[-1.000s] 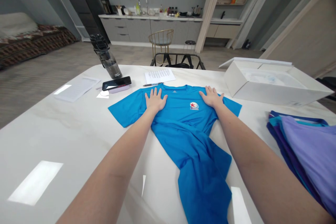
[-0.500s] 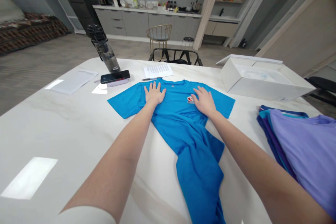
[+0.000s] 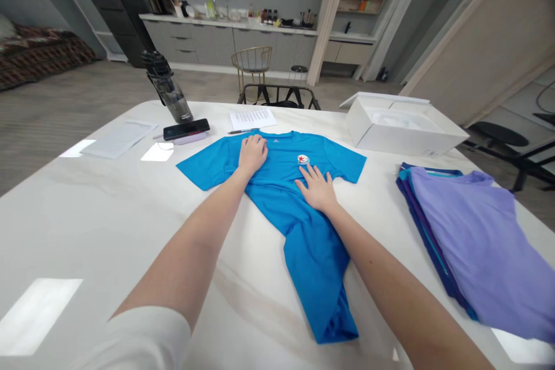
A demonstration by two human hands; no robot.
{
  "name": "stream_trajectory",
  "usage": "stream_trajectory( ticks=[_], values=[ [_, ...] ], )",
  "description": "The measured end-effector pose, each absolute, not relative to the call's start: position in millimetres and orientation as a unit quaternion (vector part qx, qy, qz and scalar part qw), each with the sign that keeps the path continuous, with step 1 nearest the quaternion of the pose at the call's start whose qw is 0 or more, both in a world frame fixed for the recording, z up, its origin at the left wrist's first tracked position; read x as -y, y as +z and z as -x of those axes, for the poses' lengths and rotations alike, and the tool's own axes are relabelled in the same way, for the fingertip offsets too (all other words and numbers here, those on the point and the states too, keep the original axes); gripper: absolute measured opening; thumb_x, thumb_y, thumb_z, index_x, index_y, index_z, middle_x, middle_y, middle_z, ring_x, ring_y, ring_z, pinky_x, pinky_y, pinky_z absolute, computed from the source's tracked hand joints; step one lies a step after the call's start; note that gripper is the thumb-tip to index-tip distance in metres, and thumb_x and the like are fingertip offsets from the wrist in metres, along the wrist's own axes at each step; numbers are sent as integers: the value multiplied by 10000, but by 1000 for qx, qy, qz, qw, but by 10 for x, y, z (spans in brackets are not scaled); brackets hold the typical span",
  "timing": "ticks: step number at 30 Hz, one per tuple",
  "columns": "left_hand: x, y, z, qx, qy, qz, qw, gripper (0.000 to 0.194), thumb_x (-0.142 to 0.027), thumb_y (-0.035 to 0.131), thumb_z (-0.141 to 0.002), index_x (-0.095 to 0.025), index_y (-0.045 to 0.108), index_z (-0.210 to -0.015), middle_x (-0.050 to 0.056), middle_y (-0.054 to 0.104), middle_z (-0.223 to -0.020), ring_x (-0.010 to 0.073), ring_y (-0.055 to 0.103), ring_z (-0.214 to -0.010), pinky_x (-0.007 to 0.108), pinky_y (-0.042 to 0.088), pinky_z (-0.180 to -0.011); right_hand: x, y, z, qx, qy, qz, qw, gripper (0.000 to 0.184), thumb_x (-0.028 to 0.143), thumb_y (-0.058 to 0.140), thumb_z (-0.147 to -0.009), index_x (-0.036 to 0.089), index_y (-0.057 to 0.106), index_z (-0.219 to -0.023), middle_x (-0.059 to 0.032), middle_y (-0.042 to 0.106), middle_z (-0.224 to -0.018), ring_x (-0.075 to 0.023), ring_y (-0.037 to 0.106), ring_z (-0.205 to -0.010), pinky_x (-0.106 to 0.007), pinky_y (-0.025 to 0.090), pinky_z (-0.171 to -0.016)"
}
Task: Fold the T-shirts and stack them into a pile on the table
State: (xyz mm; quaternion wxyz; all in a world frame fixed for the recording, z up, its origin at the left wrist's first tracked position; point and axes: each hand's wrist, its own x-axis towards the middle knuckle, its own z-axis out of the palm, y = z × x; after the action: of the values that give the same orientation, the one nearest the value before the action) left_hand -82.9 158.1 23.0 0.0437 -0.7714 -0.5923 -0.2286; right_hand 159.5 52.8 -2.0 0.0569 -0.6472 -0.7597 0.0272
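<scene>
A blue T-shirt (image 3: 277,165) lies front up on the white table, its collar and sleeves spread at the far side. Its lower part is bunched and twisted toward me. On the shoulder left of the collar, my left hand (image 3: 252,155) is closed on the fabric with fingers curled; the fingertips are partly hidden. My right hand (image 3: 318,188) rests open on the chest, fingers spread, just below the red-and-white round badge (image 3: 303,159).
A stack of folded shirts (image 3: 463,225), lavender on top, lies at the right. Behind it stands an open white box (image 3: 403,133). At the back left are a dark bottle (image 3: 173,95), a phone (image 3: 186,129) and papers (image 3: 119,139). A pen (image 3: 243,131) and printed sheet (image 3: 254,118) lie beyond the collar.
My right hand has slid from the right shoulder down and inward to the chest below the badge. My left hand has stayed on its shoulder while its spread fingers curled in.
</scene>
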Motion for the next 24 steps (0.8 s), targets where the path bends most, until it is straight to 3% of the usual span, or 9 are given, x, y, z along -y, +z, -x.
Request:
stream_trajectory(
  ticks=[3, 6, 8, 9, 12, 15, 18, 24],
  values=[
    [-1287, 235, 698, 511, -182, 840, 14, 352, -287, 390, -1038, -194, 706, -1163, 114, 698, -1216, 277, 604, -1170, 440, 439, -1039, -555, -34, -1593, 763, 26, 642, 62, 647, 608, 276, -1060, 307, 353, -1627, -42, 271, -1706, -310, 248, -1564, -652, 173, -1231],
    [-819, 174, 497, 438, -132, 888, -43, 372, -360, 393, -1058, -215, 707, -1196, 84, 692, -1286, 239, 616, -1197, 403, 449, -1066, -558, -37, -1593, 765, 34, 639, 70, 642, 596, 300, -1059, 297, 362, -1624, -52, 282, -1703, -311, 250, -1561, -652, 162, -1230],
    [-482, 112, 365, 453, -131, 881, -49, 428, -367, 382, -1064, -191, 622, -1373, 102, 604, -1464, 239, 530, -1360, 428, 372, -1177, -547, -25, -1581, 762, 40, 640, 85, 635, 576, 324, -1058, 268, 388, -1610, -68, 304, -1696, -313, 262, -1553, -647, 167, -1225],
    [-330, 81, 312, 480, -137, 866, -39, 478, -400, 375, -1067, -180, 566, -1447, 120, 525, -1553, 266, 450, -1447, 493, 300, -1230, -536, -12, -1572, 759, 37, 642, 101, 625, 562, 339, -1058, 247, 419, -1591, -82, 325, -1687, -314, 273, -1545, -641, 173, -1221],
    [3, 10, 218, 517, -129, 846, -30, 587, -486, 347, -1066, -190, 444, -1564, 120, 367, -1666, 302, 291, -1555, 607, 146, -1274, -468, 49, -1548, 751, -5, 638, 171, 530, 497, 382, -1059, 194, 583, -1444, -135, 468, -1596, -313, 367, -1474, -587, 202, -1208],
    [132, -23, 207, 521, -107, 846, -44, 591, -497, 283, -1076, -240, 411, -1593, 83, 360, -1671, 274, 285, -1564, 603, 130, -1282, -327, 109, -1577, 742, -34, 637, 207, 431, 459, 404, -1061, 189, 706, -1209, -164, 639, -1358, -306, 517, -1287, -511, 303, -1131],
    [146, -25, 217, 524, -109, 843, -45, 598, -509, 252, -1075, -274, 386, -1608, 55, 339, -1681, 254, 263, -1575, 589, 127, -1287, -104, 125, -1683, 723, -11, 665, 186, 425, 493, 421, -1054, 201, 729, -1074, -149, 679, -1184, -302, 568, -1152, -448, 397, -1006],
    [171, 16, 203, 534, -106, 837, -51, 566, -474, 281, -1073, -305, 394, -1601, 40, 344, -1681, 253, 260, -1576, 590, 112, -1286, 444, 132, -1918, 724, 18, 671, 160, 409, 513, 515, -1021, 228, 648, -1283, -135, 659, -1274, -312, 581, -1198, -420, 445, -945]
  ],
)
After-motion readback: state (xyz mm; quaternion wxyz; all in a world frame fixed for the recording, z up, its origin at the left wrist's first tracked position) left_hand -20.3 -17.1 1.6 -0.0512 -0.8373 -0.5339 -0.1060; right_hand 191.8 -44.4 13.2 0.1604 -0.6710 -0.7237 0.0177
